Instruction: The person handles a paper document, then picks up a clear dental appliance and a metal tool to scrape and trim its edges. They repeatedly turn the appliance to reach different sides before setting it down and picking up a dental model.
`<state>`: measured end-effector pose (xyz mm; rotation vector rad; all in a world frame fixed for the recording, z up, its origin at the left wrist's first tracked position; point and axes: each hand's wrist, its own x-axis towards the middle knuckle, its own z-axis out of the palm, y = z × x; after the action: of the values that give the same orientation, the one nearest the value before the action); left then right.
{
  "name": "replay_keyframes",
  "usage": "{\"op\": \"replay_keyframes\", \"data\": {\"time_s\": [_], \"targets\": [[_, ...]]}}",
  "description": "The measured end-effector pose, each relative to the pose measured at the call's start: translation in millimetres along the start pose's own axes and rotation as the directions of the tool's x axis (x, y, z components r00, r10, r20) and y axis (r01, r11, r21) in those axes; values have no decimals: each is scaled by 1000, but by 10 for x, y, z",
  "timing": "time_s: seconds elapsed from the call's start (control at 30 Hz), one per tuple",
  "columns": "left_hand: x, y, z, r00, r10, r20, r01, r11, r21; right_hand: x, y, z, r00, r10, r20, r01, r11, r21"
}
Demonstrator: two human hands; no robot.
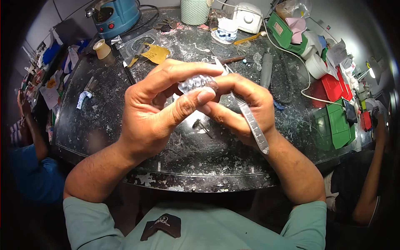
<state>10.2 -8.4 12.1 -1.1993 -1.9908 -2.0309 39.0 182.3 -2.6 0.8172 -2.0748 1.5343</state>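
Note:
Above the middle of the dark table, my left hand (156,104) pinches a clear, bumpy piece (195,83) between thumb and fingers. My right hand (246,104) meets it at the piece's right edge, its fingertips close to or touching it. A flat metal tool with scale marks (252,125) is held in my right hand, slanting from the fingers down past the palm. The tool's upper tip lies near the left fingertips. Below the hands, a small dark bur-like item (200,124) with a thin metal shank rests on the table.
The black table (200,160) curves round me. At the back stand a blue machine (114,18), a woven basket (195,11) and a white device (248,18). A grey handpiece (266,71) with a coiled cord, green bins (339,125) and a red bin (335,87) lie right. People sit at both sides.

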Motion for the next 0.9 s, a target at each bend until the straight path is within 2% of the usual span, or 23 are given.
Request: {"op": "replay_keyframes", "data": {"time_s": [0.07, 0.1, 0.13, 0.2, 0.27, 0.33, 0.37, 0.47, 0.53, 0.6, 0.63, 0.67, 0.73, 0.9], "targets": [[1, -11, 28, 988, 140, -64, -131, 984, 121, 2, -106, -22, 965, 258, -43, -242, 943, 227], [18, -21, -38, 979, 205, -12, -196, 950, 243, 13, -37, -25, 975, 195, -107, -160, 949, 272], [12, -16, -32, 979, 205, -14, -195, 949, 246, 27, -18, -103, 979, 175, -104, -153, 970, 190], [2, -6, -2, 989, 129, -79, -123, 990, 71, 46, 6, -178, 974, 183, -133, -144, 955, 259], [-21, -7, -7, 992, 94, -88, -90, 995, 53, 50, -30, -168, 976, 168, -136, -123, 950, 287], [-20, -10, 2, 991, 81, -109, -76, 996, 50, 72, -133, -41, 963, 44, -267, 3, 985, 172], [-18, -11, 0, 990, 80, -112, -75, 996, 51, 54, -135, -50, 972, -16, -234, 65, 978, 201], [-5, -7, -11, 989, 52, -140, -43, 997, 69, -20, -148, -31, 991, -60, -116, 90, 956, 279], [-12, 0, -14, 989, 11, -146, 4, 995, 99, -60, -225, -57, 999, -25, -27, 29, 987, 158], [-15, -22, -25, 989, 9, -145, 4, 996, 88, -41, -148, 12, 987, -120, -110, 138, 976, 169], [-12, -31, -30, 990, 9, -143, 2, 997, 79, -8, -156, -16, 980, -183, -75, 190, 976, 105], [-11, -32, -34, 990, 8, -143, 4, 997, 78, 8, -132, -10, 981, -181, -75, 189, 976, 105], [-11, -30, -48, 991, 26, -134, -10, 993, 117, 28, -79, 25, 951, -303, -70, 308, 948, 76], [-15, -54, -97, 995, 42, -95, -28, 990, 139, 41, -52, 1, 922, -385, 32, 384, 923, 18]]}}
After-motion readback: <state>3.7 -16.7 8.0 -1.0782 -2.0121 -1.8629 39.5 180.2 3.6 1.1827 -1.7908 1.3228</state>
